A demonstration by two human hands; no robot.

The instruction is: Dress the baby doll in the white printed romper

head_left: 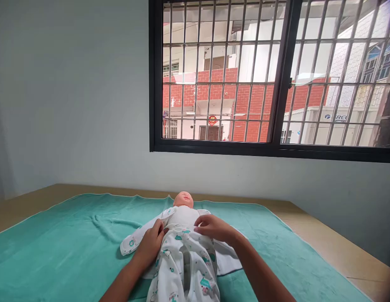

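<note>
A baby doll (184,200) lies on its back, head toward the wall. White printed baby pants (195,256) cover its legs up to the waist. Beneath and beside the doll spreads a white baby top (135,239), its front open and the doll's torso showing. At the left of the waistband, my left hand (151,243) is closed, thumb and fingers pinching the edge of the pants. My right hand (214,227) is curled at the right of the waistband, its thumb and fingertips at the cloth edge. Its grip is partly hidden.
A green blanket (72,243) lies under the doll on a wooden surface (333,247). Behind stands a pale wall (72,105) with a dark-framed, barred window (214,147). Brick buildings show outside.
</note>
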